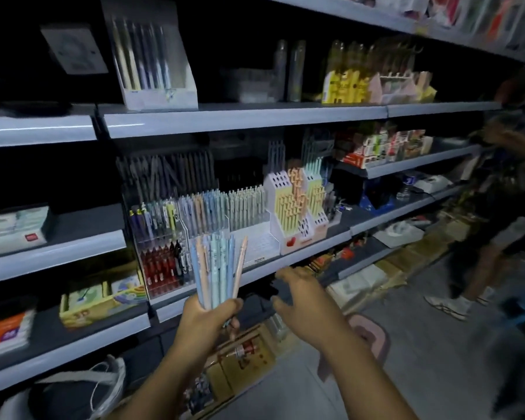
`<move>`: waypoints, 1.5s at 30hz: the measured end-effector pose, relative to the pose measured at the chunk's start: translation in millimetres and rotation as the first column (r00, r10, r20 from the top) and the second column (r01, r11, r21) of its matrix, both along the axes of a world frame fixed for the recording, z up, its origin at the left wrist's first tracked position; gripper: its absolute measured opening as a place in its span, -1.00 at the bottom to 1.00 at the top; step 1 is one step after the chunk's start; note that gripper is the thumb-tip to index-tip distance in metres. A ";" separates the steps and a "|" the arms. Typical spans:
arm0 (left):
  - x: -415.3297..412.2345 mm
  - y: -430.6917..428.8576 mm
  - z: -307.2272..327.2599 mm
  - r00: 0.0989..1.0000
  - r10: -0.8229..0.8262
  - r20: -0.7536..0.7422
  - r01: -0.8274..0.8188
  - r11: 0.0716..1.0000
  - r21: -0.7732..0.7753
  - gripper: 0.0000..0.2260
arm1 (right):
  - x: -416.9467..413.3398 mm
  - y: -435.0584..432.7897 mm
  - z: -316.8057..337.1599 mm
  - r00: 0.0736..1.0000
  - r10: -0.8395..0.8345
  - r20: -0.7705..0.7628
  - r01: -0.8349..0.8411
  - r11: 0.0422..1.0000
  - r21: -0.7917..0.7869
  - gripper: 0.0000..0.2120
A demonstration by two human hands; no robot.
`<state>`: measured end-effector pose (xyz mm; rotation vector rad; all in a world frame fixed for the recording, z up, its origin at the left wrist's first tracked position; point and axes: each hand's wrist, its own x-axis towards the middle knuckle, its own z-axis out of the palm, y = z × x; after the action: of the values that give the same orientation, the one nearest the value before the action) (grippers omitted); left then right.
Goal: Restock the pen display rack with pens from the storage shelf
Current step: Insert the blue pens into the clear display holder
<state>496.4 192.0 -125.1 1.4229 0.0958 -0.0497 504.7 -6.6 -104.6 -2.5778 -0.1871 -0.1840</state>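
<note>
1. While I watch through the head camera, the left hand [208, 321] is clenched round the lower ends of a bundle of pastel pens [217, 268] in blue, mint and peach. The pens fan upward in front of the shelf.
2. The right hand [300, 295] is released, its fingers spread and slightly bent, grasping nothing. It hovers just right of the bundle, below the shelf edge [285, 263].
3. Behind the bundle I see the clear pen display rack [206, 221] standing on the shelf. Its upper tiers are packed with similar pastel pens, and a low tier at its left holds red pens [161, 265].
4. Just right of the rack sits a white slotted tray [259, 242].
5. Beside the tray stands a white and pink pen stand [297, 207] with yellow and peach pens in its holes.
6. Down on the floor at the right I make out a pink stool [370, 334].
7. Another person [497, 231] stands farther along the aisle, blurred.
</note>
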 end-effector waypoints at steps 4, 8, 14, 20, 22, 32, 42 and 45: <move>42.1 -45.0 -5.1 0.989 0.141 -0.032 -0.143 0.989 -0.042 -0.68 | 58.8 -37.9 -9.6 0.993 0.113 -0.046 -0.110 0.992 0.066 -0.67; 76.8 -73.9 -5.3 0.979 0.203 -0.023 -0.204 0.978 -0.037 -0.79 | 112.4 -53.4 -13.2 0.974 0.211 -0.088 -0.196 0.969 0.151 -0.65; 127.8 -75.4 -18.0 0.969 0.246 -0.014 -0.246 0.969 -0.024 -0.87 | 181.1 -30.2 -19.2 0.934 0.349 -0.078 -0.326 0.921 0.213 -0.66; 180.7 -35.0 -34.3 0.966 0.259 -0.009 -0.260 0.965 -0.022 -0.93 | 244.1 9.0 -30.8 0.916 0.389 -0.092 -0.353 0.895 0.272 -0.71; 193.5 -18.3 -41.2 0.964 0.266 -0.020 -0.267 0.963 -0.024 -0.88 | 258.1 23.8 -31.0 0.911 0.400 -0.101 -0.331 0.855 0.400 -0.79; 239.3 23.8 -79.0 0.968 0.239 -0.072 -0.243 0.969 -0.040 -0.86 | 300.9 79.6 -50.2 0.909 0.379 -0.173 -0.120 0.636 0.763 -0.87; 256.5 33.6 -93.4 0.937 0.336 -0.099 -0.347 0.929 -0.131 -0.79 | 329.5 91.9 -72.2 0.900 0.382 -0.210 -0.005 0.491 0.871 -0.86; 256.6 37.9 -97.4 0.942 0.327 -0.072 -0.333 0.937 -0.106 -0.89 | 334.2 89.8 -77.6 0.899 0.384 -0.210 0.028 0.429 0.903 -0.88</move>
<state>752.9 229.9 -222.5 1.2727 0.3696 0.1819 838.9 83.1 -182.2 -1.4250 -0.1569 0.2738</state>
